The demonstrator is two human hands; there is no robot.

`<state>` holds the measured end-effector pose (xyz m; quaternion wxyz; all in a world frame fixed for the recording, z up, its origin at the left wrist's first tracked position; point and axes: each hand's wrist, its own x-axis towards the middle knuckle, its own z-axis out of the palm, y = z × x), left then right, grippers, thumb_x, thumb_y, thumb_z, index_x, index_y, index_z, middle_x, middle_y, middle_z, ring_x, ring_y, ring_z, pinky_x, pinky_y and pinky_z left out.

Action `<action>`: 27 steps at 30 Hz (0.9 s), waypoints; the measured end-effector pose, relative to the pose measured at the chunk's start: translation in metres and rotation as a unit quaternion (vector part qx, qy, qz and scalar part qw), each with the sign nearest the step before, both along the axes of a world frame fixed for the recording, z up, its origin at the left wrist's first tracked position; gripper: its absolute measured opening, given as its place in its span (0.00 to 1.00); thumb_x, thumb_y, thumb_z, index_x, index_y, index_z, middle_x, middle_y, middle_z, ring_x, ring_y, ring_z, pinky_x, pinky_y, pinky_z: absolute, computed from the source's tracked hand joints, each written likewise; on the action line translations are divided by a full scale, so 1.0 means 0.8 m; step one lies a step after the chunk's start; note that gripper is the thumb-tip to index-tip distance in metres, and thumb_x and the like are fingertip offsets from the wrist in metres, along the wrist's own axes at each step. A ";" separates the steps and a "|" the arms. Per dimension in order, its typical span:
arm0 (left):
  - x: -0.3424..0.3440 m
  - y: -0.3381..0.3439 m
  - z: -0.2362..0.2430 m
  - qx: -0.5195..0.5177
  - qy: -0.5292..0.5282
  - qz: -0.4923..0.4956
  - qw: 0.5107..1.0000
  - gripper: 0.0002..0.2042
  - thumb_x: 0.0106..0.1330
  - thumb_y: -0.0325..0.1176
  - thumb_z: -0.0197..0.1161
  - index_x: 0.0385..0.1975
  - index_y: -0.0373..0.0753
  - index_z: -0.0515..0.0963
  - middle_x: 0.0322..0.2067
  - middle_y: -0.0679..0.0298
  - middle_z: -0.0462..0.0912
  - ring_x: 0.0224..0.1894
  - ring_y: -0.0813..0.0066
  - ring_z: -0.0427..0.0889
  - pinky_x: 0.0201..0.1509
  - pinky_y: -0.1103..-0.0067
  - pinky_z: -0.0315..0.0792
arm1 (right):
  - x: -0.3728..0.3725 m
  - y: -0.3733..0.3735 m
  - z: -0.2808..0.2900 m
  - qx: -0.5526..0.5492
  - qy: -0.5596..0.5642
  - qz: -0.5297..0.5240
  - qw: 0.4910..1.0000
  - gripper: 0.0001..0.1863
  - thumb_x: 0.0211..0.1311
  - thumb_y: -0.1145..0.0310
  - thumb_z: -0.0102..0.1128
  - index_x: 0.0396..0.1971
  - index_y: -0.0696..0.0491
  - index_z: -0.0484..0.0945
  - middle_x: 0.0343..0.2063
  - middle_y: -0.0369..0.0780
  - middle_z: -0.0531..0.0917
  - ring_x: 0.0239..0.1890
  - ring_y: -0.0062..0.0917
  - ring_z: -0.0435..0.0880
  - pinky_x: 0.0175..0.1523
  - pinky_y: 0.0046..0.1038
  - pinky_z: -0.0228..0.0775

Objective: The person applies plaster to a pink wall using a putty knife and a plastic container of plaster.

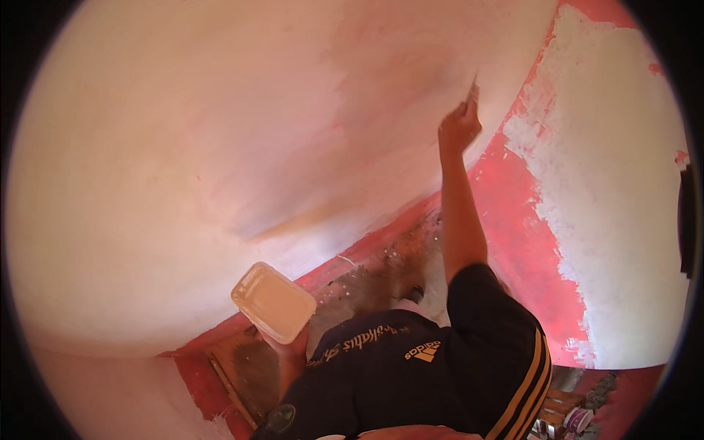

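Note:
My left hand (286, 343) holds a pale plastic tub (273, 297) of creamy, peach-tinted paint, low at centre-left beside my body. My raised right hand (460, 126) grips a slim tool (471, 89), apparently a brush seen edge-on, at the large wall (242, 125) coated in whitish paint with pinkish, patchy areas. Whether its tip touches the wall is hard to tell. To the right, an adjoining red wall (524, 213) is partly covered by rough-edged white paint (609, 176).
Below runs a red band along the wall's foot and a stained, speckled floor (385, 264) where my dark shoe (415, 293) shows. Wooden boards (227, 385) lie at the lower left. Wooden items and a white-and-purple container (577, 420) sit at the lower right. A dark object (686, 220) is at the right edge.

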<state>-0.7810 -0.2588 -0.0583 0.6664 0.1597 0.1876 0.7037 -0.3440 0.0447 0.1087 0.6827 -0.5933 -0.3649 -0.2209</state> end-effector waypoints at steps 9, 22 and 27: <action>0.033 -0.006 0.006 0.008 0.046 0.033 0.998 0.28 0.72 0.63 0.46 0.62 0.50 0.70 0.56 0.68 0.76 0.58 0.63 0.74 0.63 0.59 0.68 | -0.286 -0.161 -0.069 -0.045 -0.237 0.394 0.887 0.24 0.63 0.85 0.52 0.61 0.61 0.74 0.50 0.52 0.83 0.53 0.40 0.85 0.53 0.33 0.80; 0.016 -0.001 0.008 -0.001 -0.003 0.019 1.000 0.31 0.70 0.68 0.45 0.62 0.51 0.70 0.56 0.71 0.77 0.59 0.65 0.75 0.62 0.60 0.69 | -0.040 0.024 0.097 -0.156 -0.138 0.002 0.978 0.22 0.65 0.75 0.50 0.58 0.50 0.79 0.38 0.46 0.88 0.24 0.44 0.85 0.31 0.40 0.76; 0.009 0.011 0.025 -0.036 0.015 0.027 0.999 0.28 0.71 0.63 0.49 0.60 0.49 0.70 0.52 0.67 0.76 0.57 0.62 0.74 0.59 0.59 0.70 | -0.266 -0.147 0.095 0.006 -0.311 0.359 0.880 0.27 0.58 0.86 0.51 0.60 0.58 0.74 0.59 0.46 0.80 0.60 0.35 0.81 0.55 0.30 0.80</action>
